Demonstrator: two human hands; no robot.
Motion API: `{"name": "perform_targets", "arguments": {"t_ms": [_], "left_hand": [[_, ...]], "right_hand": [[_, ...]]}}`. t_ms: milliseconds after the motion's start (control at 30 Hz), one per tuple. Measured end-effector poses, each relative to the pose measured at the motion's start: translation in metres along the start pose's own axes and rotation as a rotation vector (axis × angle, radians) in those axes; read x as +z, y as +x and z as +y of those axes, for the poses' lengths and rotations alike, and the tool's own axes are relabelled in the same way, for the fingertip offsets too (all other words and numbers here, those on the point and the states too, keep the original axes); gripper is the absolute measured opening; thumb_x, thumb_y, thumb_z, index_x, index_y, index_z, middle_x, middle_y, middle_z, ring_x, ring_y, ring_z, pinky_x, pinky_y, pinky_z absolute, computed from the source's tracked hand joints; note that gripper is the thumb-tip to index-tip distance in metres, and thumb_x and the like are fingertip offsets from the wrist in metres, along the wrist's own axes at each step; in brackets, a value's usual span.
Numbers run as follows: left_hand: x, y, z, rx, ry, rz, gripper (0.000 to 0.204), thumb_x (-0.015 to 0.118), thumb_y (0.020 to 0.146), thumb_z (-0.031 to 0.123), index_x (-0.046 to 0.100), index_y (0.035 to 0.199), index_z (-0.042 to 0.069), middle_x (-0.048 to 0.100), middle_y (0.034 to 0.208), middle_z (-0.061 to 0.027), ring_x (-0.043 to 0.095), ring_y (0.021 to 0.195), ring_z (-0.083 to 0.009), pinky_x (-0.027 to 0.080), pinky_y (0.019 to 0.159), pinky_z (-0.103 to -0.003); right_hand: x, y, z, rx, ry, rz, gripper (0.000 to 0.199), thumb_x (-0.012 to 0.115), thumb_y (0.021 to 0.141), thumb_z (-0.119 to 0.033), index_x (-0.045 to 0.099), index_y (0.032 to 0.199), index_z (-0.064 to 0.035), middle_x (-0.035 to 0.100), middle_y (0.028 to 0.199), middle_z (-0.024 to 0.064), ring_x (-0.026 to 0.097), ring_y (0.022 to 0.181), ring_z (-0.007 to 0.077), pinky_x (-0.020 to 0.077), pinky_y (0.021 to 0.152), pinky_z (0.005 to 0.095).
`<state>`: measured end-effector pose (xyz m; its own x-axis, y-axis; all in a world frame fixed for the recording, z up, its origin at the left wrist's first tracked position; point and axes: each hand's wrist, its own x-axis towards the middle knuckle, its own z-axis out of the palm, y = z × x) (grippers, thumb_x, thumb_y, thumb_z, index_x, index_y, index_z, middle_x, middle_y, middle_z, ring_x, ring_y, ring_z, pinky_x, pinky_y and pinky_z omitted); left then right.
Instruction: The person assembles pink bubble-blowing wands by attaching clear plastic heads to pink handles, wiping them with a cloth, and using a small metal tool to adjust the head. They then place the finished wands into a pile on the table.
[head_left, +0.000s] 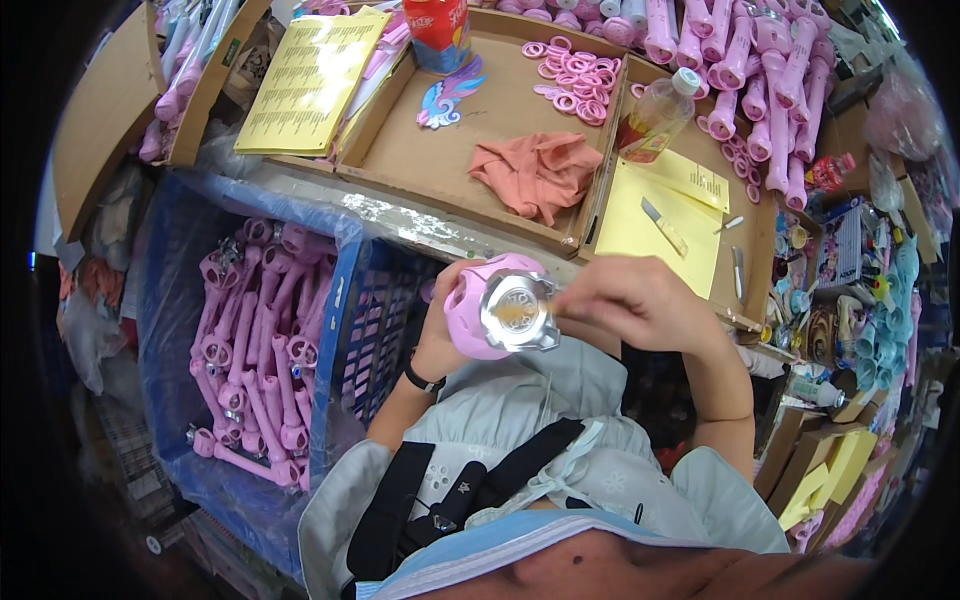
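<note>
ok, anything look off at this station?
Nothing plainly spilled or broken. Mildly odd: a salmon cloth lies crumpled in the same cardboard tray as the pink rings, and a white-capped bottle of amber liquid sits by the yellow paper, where a spill could reach it.

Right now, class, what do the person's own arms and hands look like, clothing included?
Loose, pale grey-green fabric sleeves leave both forearms bare. The left hand and right hand are ungloved; a narrow black band circles only the left wrist.
</note>
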<state>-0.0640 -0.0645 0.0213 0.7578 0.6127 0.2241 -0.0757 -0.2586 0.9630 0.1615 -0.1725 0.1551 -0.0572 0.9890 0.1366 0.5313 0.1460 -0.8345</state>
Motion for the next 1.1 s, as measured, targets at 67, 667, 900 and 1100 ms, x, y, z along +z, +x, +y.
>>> {"name": "perform_targets", "arguments": {"t_ms": [67,667,900,1100], "left_hand": [[-0.001,0.000,0.000,-0.041,-0.022,0.021,0.091,0.086,0.058,0.009,0.030,0.130,0.007,0.048,0.123,-0.0105,0.050,0.114,-0.0197,0.040,0.096,-0.032],[-0.035,-0.011,-0.012,-0.149,0.238,0.128,0.087,0.087,0.060,0.017,0.035,0.128,0.000,0.050,0.121,-0.0100,0.052,0.110,-0.0191,0.041,0.096,-0.030],[-0.048,-0.003,0.011,-0.036,0.282,0.174,0.066,0.086,0.058,0.016,0.053,0.114,0.002,0.058,0.111,-0.0091,0.057,0.101,-0.0215,0.044,0.090,-0.033],[-0.076,0.022,0.010,0.291,0.531,0.149,0.062,0.079,0.070,0.017,0.048,0.123,0.003,0.056,0.120,-0.0111,0.054,0.110,-0.0223,0.041,0.097,-0.037]], "right_hand": [[-0.001,0.000,0.002,0.029,0.050,-0.155,0.015,0.062,0.079,0.001,0.068,0.091,-0.0040,0.065,0.080,0.0088,0.064,0.074,0.0239,0.0497,0.066,0.0304],[0.032,0.079,0.068,0.036,-0.457,0.282,0.017,0.059,0.085,-0.010,0.065,0.099,-0.0047,0.063,0.092,0.0122,0.060,0.089,0.0288,0.0473,0.078,0.0371],[0.104,0.152,0.065,-0.218,-0.301,0.416,0.023,0.058,0.084,-0.011,0.060,0.106,-0.0031,0.059,0.103,0.0171,0.056,0.097,0.0340,0.0456,0.082,0.0397],[0.120,0.049,0.078,0.134,0.798,0.335,0.037,0.061,0.084,-0.012,0.052,0.118,0.0001,0.058,0.107,0.0086,0.055,0.100,0.0160,0.0428,0.086,0.0280]]}}
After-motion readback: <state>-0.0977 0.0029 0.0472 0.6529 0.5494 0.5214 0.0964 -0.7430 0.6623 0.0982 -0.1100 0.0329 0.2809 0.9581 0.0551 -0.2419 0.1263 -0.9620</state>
